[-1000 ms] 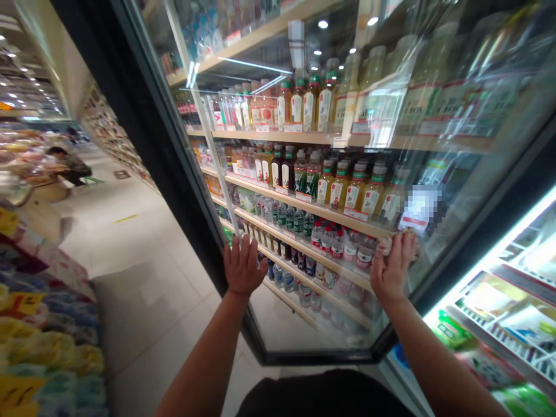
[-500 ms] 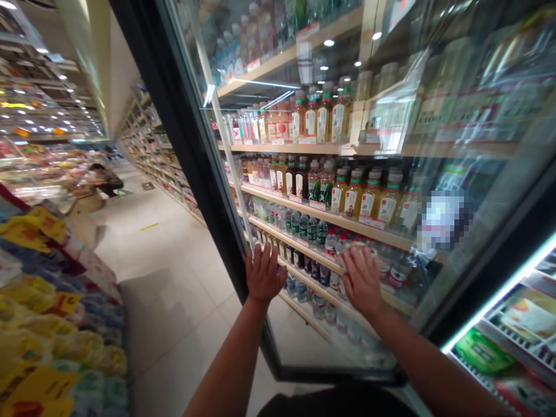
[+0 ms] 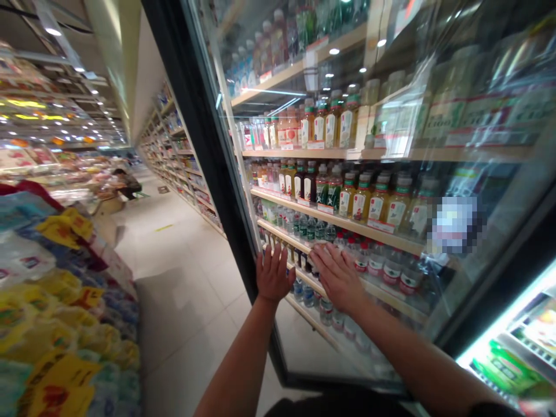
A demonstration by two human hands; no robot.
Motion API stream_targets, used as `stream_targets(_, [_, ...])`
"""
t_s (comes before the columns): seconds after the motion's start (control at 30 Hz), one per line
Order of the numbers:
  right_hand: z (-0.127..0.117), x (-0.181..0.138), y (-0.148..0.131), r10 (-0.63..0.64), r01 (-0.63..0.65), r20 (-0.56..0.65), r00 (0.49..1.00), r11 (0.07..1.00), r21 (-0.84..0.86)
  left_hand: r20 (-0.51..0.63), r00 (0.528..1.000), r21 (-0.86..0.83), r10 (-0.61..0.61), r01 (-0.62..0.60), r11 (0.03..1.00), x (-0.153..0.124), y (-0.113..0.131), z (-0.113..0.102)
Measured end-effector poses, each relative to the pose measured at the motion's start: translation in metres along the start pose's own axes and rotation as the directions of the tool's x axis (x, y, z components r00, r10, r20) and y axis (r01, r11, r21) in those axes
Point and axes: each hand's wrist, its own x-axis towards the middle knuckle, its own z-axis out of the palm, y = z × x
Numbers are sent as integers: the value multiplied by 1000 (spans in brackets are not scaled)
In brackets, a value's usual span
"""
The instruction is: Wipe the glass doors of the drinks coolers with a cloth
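A tall glass door [image 3: 313, 356] in a black frame stands swung open before me. My left hand [image 3: 274, 275] lies against the glass beside the left part of the frame, fingers spread, holding nothing. My right hand [image 3: 336, 275] presses flat on the pane a little to the right, fingers stretched up and left. A pale cloth shows under this hand in the earlier frame; now the hand hides nearly all of it. Bottled drinks [image 3: 382, 202] on shelves appear through or in the glass.
At the left, yellow and blue packages [image 3: 65, 324] are piled beside the tiled aisle [image 3: 182, 289]. Long shelves [image 3: 182, 150] run into the distance, where a person [image 3: 125, 184] sits low. A lit cooler with a green package [image 3: 504, 365] is at the lower right.
My right hand has slid left across the glass, closer to my left hand. The left hand stays by the frame. The view has turned slightly left.
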Motion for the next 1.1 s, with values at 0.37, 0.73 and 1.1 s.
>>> stream_targets(0.37, [3,16,-5,-16,16,-8,1000,1000,20,-4,1000,-16,1,-1,1000,-2,-1,-2])
stream_targets(0.73, [4,18,-4,-23,23,-39,999,1000,17,0,1000,24,-1,1,1000,-4,-1,1])
stream_targets(1.1, [-6,-5,23,27,-27,-1,1000,999,-24,11,1000,6,-19,19,1000,-5,-4,5])
